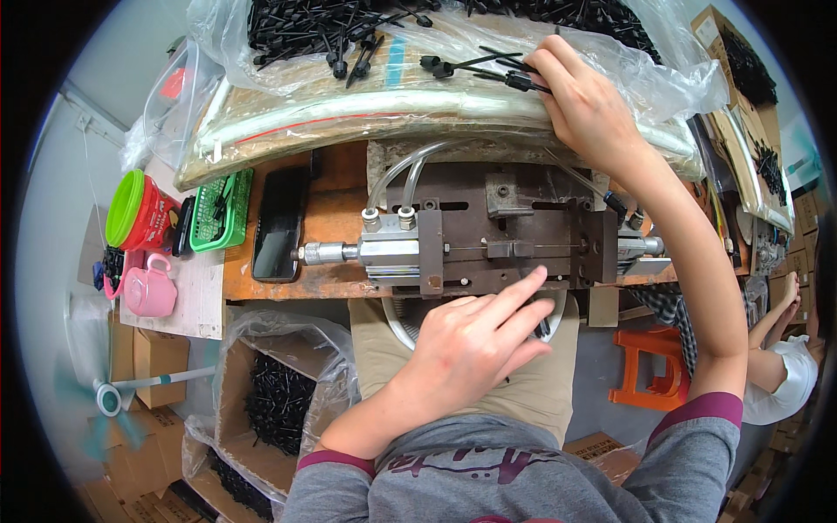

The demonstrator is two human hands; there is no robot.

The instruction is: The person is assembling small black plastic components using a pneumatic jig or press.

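Head view: right hand (588, 109) at 1 o'clock, fingers pinched on a black plastic part (514, 80) from the heap in the clear bag (663, 83). Left hand (475, 340) at 6 o'clock, index finger stretched onto the metal jig (488, 231), holding nothing. Lined box (275, 397) at 8 o'clock holds more black parts.

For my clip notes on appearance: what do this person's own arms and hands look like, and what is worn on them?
Both hands are bare: no gloves, rings, watch or wristband show on the left hand or the right hand. The forearms are bare too. Short sleeves of a grey top end above the elbows, each with a maroon cuff band. The top's chest carries a maroon print.
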